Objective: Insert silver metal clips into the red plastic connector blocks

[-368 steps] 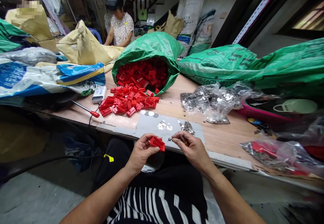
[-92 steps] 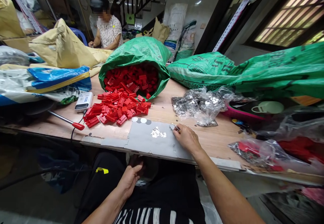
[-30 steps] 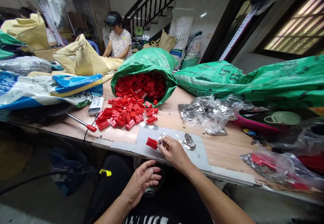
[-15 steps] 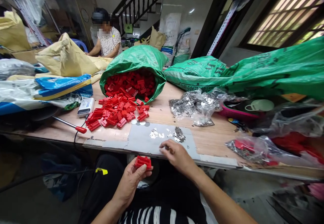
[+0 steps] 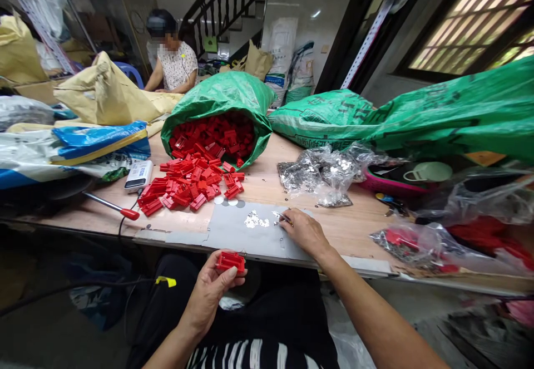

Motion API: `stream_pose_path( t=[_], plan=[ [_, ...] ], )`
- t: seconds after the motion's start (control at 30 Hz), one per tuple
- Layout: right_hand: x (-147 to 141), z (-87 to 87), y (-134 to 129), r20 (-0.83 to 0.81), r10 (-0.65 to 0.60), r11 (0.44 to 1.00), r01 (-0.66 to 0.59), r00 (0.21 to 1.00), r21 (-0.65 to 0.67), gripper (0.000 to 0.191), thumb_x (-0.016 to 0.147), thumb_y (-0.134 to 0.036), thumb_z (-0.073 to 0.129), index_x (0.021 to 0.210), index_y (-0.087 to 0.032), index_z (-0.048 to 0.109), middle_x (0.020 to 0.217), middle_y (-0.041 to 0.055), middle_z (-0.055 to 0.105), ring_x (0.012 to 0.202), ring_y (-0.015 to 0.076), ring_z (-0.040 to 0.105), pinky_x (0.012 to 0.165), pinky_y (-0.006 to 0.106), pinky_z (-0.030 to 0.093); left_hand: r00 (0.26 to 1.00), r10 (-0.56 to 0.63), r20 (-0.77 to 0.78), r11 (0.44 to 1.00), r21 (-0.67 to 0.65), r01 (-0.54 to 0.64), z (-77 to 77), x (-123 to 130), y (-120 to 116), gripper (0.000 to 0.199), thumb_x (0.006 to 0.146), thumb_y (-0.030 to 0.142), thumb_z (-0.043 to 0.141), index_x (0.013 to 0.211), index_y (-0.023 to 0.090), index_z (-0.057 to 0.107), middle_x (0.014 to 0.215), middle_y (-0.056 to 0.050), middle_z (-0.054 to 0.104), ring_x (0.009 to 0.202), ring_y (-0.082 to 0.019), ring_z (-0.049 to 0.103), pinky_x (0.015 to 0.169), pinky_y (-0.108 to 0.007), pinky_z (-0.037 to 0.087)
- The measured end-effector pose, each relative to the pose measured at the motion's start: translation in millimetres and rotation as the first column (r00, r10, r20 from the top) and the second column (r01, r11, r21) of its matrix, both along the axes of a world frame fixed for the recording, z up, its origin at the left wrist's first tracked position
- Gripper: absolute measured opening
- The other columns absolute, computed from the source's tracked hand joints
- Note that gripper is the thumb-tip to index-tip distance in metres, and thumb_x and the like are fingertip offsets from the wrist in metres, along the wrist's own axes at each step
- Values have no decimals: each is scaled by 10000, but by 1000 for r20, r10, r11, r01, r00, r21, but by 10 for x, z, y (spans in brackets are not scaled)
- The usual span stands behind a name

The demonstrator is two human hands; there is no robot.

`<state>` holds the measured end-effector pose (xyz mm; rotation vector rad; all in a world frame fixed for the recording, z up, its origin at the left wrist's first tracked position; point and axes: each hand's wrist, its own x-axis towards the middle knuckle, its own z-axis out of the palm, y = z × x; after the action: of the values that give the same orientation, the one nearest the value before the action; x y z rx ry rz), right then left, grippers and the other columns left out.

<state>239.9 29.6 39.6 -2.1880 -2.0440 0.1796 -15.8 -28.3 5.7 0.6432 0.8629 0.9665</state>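
My left hand (image 5: 214, 285) grips a red plastic part (image 5: 230, 263) in front of the table edge, its hollow side facing up. Over the grey mat (image 5: 233, 235), my right hand (image 5: 303, 232) is closed, with a thin dark item between its fingertips that I cannot make out clearly. Those fingertips are beside a few small silvery pieces (image 5: 276, 216). Left of them on the mat lies a small heap of silvery metal pieces (image 5: 253, 220). A pile of red parts (image 5: 187, 182) spreads out before an open green sack (image 5: 237, 90) full of more.
Clear bags of metal pieces (image 5: 329, 171) lie behind the mat. A red-tipped rod (image 5: 129, 213) and a white device (image 5: 138, 175) are at left. At right are a pink basket (image 5: 381, 187) and another bag (image 5: 413, 246). A person (image 5: 179, 65) sits across the table.
My right hand has moved forward and right, onto the mat by the metal pieces, covering the darker heap. My left hand has shifted slightly left and up with the red part.
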Motion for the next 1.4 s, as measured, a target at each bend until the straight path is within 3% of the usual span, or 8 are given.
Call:
stream_pose_path(
  t=[0.13,0.23,0.33,0.53,0.73,1.03,1.23,1.4],
  plan=[
    [2,-12,8,-6,22,1000,-22,1000,8,134,877,-263,518,915,-221,639,981,35,654,865,171,603,660,244,367,999,-48,-3,998,29,48,22,7,11,323,681,299,767,946,163,641,1079,-103,677,950,-259,665,824,-337,526],
    [-43,53,-30,-84,70,997,-68,994,29,127,871,-245,506,907,-217,625,940,28,657,831,154,598,672,234,375,998,-66,4,998,10,66,41,44,32,472,686,317,761,1112,209,588,1039,-93,686,898,-251,681,787,-350,536],
    [-161,148,-137,-267,162,986,-148,950,70,107,860,-230,502,902,-210,599,839,6,657,728,136,582,652,228,380,997,-75,-5,997,28,75,62,125,70,552,703,347,741,1201,226,537,1059,-101,672,884,-248,683,734,-337,545],
    [-456,244,-407,-495,327,945,-269,805,186,68,859,-195,493,869,-207,559,783,-22,621,650,105,531,619,211,371,992,-125,12,991,41,124,151,332,137,375,740,420,692,1010,189,572,1078,-88,632,765,-188,674,614,-271,527],
    [-562,200,-525,-602,345,937,-303,720,174,40,843,-174,519,843,-198,551,746,-28,590,593,90,491,576,197,369,986,-167,30,982,97,163,135,380,107,300,761,447,662,831,167,580,736,-13,594,667,-130,587,539,-219,502],
    [-554,124,-549,-695,359,924,-339,623,174,55,864,-228,543,835,-187,565,689,-26,565,591,98,471,566,207,361,980,-177,95,984,31,175,108,326,98,252,736,381,709,801,157,612,790,-18,612,676,-114,559,569,-240,522],
    [-487,149,-550,-666,328,944,-253,670,210,84,860,-250,559,814,-184,583,644,-34,549,544,91,425,525,210,333,981,-174,81,980,109,165,129,314,111,240,764,317,693,937,163,630,872,-39,626,777,-143,599,685,-317,563],
    [-453,182,-608,-621,300,953,-202,724,225,99,869,-256,554,832,-188,617,677,-16,595,563,102,469,539,219,351,996,41,-76,941,338,-13,78,279,140,371,728,236,727,1071,206,590,983,-38,667,935,-175,636,869,-331,518]
  ],
)
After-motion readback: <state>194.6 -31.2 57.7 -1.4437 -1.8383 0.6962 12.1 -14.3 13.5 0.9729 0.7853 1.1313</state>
